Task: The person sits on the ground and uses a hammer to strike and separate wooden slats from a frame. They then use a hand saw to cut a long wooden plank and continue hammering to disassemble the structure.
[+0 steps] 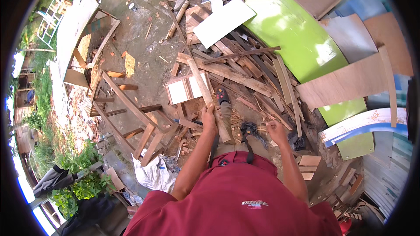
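My left hand is wrapped round a long wooden plank, which slants from near my waist up and away to the left. The plank's far end lies over a small white-panelled wooden frame. To the right, apart from the plank, my right hand hangs with its fingers curled in. Whatever it may hold is too small to make out. Below and between the hands are my shoes, the nearer one by a dark crumpled piece of plastic or cloth.
A heap of loose boards spreads ahead and to the right, with a white panel on top. Green sheets lean beyond it. At left stand a wooden frame and a broken cabinet. A white sack lies near my left arm.
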`<state>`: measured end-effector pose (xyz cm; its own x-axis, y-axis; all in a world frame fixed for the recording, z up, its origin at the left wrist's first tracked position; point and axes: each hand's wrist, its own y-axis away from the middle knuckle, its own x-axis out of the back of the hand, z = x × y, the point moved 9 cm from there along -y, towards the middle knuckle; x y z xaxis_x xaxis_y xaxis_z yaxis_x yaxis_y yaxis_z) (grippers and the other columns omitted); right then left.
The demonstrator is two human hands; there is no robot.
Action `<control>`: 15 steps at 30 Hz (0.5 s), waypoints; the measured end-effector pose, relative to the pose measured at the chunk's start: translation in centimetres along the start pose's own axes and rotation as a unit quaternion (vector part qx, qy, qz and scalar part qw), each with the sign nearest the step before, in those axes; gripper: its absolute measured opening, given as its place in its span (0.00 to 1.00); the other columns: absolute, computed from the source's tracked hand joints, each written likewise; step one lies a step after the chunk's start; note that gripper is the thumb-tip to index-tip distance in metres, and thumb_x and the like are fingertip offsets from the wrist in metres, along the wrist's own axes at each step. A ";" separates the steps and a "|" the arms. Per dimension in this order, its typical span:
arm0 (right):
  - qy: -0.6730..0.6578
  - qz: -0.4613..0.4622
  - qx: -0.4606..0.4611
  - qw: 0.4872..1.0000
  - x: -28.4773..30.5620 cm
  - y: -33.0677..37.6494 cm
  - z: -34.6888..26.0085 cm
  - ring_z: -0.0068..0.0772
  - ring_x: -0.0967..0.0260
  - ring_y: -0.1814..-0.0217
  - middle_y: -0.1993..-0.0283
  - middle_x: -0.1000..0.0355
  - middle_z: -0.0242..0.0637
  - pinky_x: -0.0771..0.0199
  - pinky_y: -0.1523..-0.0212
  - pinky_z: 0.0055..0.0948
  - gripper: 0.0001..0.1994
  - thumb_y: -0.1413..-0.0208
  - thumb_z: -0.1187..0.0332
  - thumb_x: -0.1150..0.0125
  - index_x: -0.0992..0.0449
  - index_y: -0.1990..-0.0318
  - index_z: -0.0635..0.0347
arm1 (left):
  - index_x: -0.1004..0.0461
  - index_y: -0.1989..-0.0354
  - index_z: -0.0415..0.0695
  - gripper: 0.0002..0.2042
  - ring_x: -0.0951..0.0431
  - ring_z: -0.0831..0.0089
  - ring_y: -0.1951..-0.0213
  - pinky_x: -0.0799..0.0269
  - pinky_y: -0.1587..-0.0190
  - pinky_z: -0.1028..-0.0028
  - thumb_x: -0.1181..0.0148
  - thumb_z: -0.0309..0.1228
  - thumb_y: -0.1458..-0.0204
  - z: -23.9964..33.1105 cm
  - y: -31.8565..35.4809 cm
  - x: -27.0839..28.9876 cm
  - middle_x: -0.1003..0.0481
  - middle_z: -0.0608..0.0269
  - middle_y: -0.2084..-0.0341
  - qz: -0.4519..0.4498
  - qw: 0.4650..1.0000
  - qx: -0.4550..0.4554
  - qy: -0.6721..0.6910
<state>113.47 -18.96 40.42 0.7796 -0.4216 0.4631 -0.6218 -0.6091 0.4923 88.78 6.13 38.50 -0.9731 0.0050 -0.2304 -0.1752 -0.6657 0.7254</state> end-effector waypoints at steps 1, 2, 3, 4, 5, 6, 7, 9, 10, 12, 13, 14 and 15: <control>0.009 0.005 -0.014 1.000 -0.4 -2.2 -0.9 0.33 0.21 0.64 0.68 0.21 0.41 0.24 0.62 0.32 0.17 0.39 0.57 0.36 0.22 0.61 0.67 | 0.35 0.50 0.44 0.10 0.26 0.71 0.77 0.27 0.77 0.70 0.49 0.35 0.34 1.2 -1.9 -0.4 0.24 0.56 0.67 0.002 1.000 0.008 -0.005; -0.050 -0.008 -0.041 0.998 -2.3 -4.9 -0.6 0.32 0.20 0.63 0.67 0.20 0.42 0.23 0.62 0.31 0.17 0.38 0.57 0.37 0.22 0.60 0.67 | 0.35 0.50 0.44 0.10 0.26 0.71 0.77 0.27 0.77 0.71 0.49 0.35 0.34 2.6 -3.8 -0.7 0.24 0.56 0.67 0.004 1.000 0.014 -0.010; -0.069 -0.018 -0.046 0.996 -3.4 -7.5 -1.4 0.31 0.21 0.63 0.67 0.21 0.41 0.24 0.63 0.31 0.17 0.38 0.57 0.37 0.22 0.60 0.67 | 0.34 0.50 0.44 0.10 0.26 0.71 0.77 0.27 0.77 0.71 0.49 0.36 0.33 4.1 -5.6 -1.2 0.24 0.57 0.67 0.006 1.000 0.020 -0.016; -0.089 -0.030 -0.055 0.994 -5.1 -9.9 -2.7 0.30 0.21 0.64 0.66 0.21 0.40 0.24 0.63 0.31 0.17 0.38 0.57 0.37 0.22 0.59 0.67 | 0.34 0.50 0.44 0.11 0.26 0.71 0.77 0.27 0.76 0.71 0.48 0.36 0.33 5.8 -7.1 -1.4 0.24 0.58 0.68 0.005 1.000 0.025 -0.009; -0.109 -0.040 -0.062 0.991 -6.6 -12.2 -4.1 0.30 0.21 0.64 0.66 0.21 0.40 0.24 0.63 0.30 0.17 0.38 0.58 0.37 0.23 0.59 0.67 | 0.34 0.50 0.43 0.11 0.26 0.72 0.78 0.27 0.76 0.71 0.48 0.36 0.34 7.3 -8.6 -1.6 0.24 0.58 0.68 0.008 1.000 0.020 -0.022; -0.079 -0.040 -0.056 0.994 -7.6 -14.2 -5.9 0.27 0.22 0.66 0.66 0.22 0.37 0.24 0.65 0.29 0.16 0.37 0.59 0.38 0.24 0.57 0.66 | 0.33 0.50 0.43 0.11 0.26 0.72 0.78 0.27 0.77 0.71 0.48 0.36 0.34 8.7 -10.2 -1.8 0.24 0.58 0.68 0.011 0.999 0.014 -0.035; -0.099 -0.044 -0.065 0.992 -8.9 -16.2 -6.6 0.27 0.22 0.67 0.66 0.22 0.37 0.25 0.66 0.29 0.16 0.37 0.59 0.38 0.24 0.57 0.66 | 0.33 0.50 0.43 0.11 0.26 0.72 0.78 0.27 0.77 0.71 0.47 0.36 0.34 9.7 -11.8 -1.6 0.23 0.58 0.68 0.016 0.999 0.008 -0.044; -0.136 -0.050 -0.082 0.986 -11.6 -20.0 -7.5 0.27 0.22 0.67 0.66 0.22 0.37 0.25 0.67 0.29 0.16 0.36 0.59 0.38 0.25 0.57 0.66 | 0.33 0.48 0.42 0.13 0.25 0.73 0.78 0.26 0.76 0.72 0.46 0.35 0.34 11.3 -14.9 -1.1 0.22 0.58 0.69 0.020 0.998 0.017 -0.056; -0.144 -0.063 -0.086 0.984 -13.2 -21.4 -8.4 0.27 0.22 0.67 0.66 0.21 0.38 0.25 0.67 0.28 0.15 0.36 0.60 0.38 0.25 0.57 0.67 | 0.33 0.46 0.42 0.14 0.25 0.74 0.76 0.26 0.74 0.73 0.46 0.35 0.35 12.2 -15.9 -0.7 0.22 0.58 0.69 0.029 0.997 0.023 -0.067; -0.151 -0.080 -0.098 0.980 -14.8 -24.4 -8.3 0.28 0.21 0.66 0.66 0.21 0.40 0.25 0.67 0.27 0.15 0.36 0.60 0.39 0.26 0.56 0.67 | 0.33 0.44 0.40 0.16 0.24 0.75 0.75 0.25 0.73 0.74 0.45 0.35 0.35 11.8 -19.3 -0.1 0.22 0.58 0.69 0.024 0.996 0.039 -0.078; -0.150 -0.088 -0.115 0.978 -16.1 -26.3 -7.4 0.28 0.22 0.66 0.65 0.21 0.39 0.25 0.66 0.27 0.15 0.35 0.60 0.40 0.26 0.55 0.66 | 0.33 0.45 0.41 0.15 0.24 0.75 0.75 0.25 0.73 0.75 0.45 0.36 0.35 12.3 -21.2 0.1 0.22 0.58 0.70 0.014 0.995 0.037 -0.094; -0.148 -0.096 -0.133 0.975 -17.3 -28.2 -6.1 0.27 0.22 0.66 0.65 0.21 0.39 0.24 0.66 0.27 0.15 0.34 0.60 0.41 0.26 0.55 0.66 | 0.33 0.46 0.41 0.15 0.24 0.76 0.76 0.25 0.73 0.75 0.45 0.36 0.35 11.7 -23.1 0.4 0.22 0.59 0.70 0.012 0.994 0.034 -0.100; -0.147 -0.105 -0.152 0.972 -18.5 -30.1 -4.5 0.27 0.23 0.67 0.64 0.20 0.39 0.24 0.65 0.27 0.15 0.33 0.59 0.41 0.26 0.54 0.65 | 0.32 0.47 0.41 0.14 0.24 0.76 0.76 0.26 0.74 0.75 0.46 0.37 0.34 10.6 -24.8 0.7 0.22 0.59 0.70 0.010 0.994 0.031 -0.106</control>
<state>117.43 10.19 20.39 0.8512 -0.5106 0.1211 -0.4061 -0.4948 0.7683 90.83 30.58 27.22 -0.9849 0.1545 -0.0782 -0.1583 -0.6205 0.7680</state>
